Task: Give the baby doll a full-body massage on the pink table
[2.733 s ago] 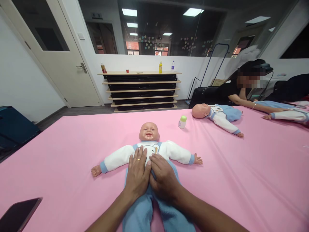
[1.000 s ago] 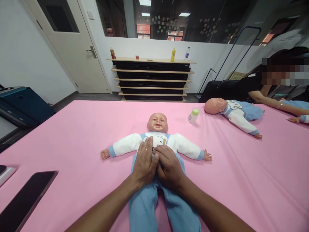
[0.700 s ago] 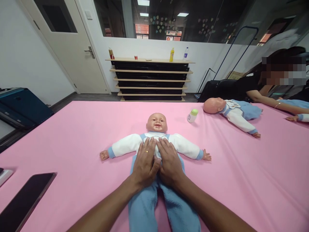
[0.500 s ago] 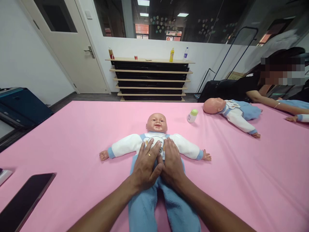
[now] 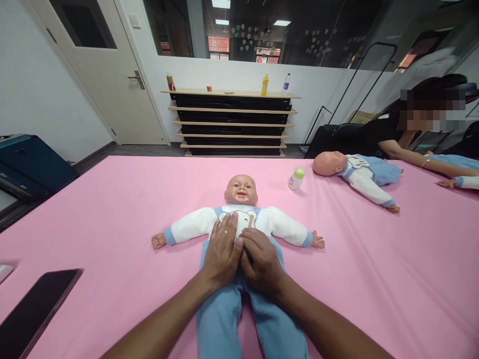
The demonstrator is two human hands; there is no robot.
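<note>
A baby doll point(image 5: 241, 190) lies on its back in front of me, arms spread, in a white and pale blue top with blue trousers point(image 5: 220, 319). Flat on the left side of its belly rests my left hand point(image 5: 223, 247), fingers stretched out, a ring on one finger. My right hand point(image 5: 262, 257) sits beside it on the belly with the fingers curled in, their tips close to my left thumb. Whatever may be under those curled fingers is hidden.
On the pink table cover point(image 5: 123, 209) are a white bottle with a green cap point(image 5: 296, 179), a phone point(image 5: 39, 304) and a second doll point(image 5: 355, 169). A person point(image 5: 389, 129) leans over the table at the far right. A shelf point(image 5: 230, 109) stands behind.
My right hand has gone from lying flat with straight fingers to curled fingers, drawn slightly back down the belly. My left hand stays flat, its fingers closer together.
</note>
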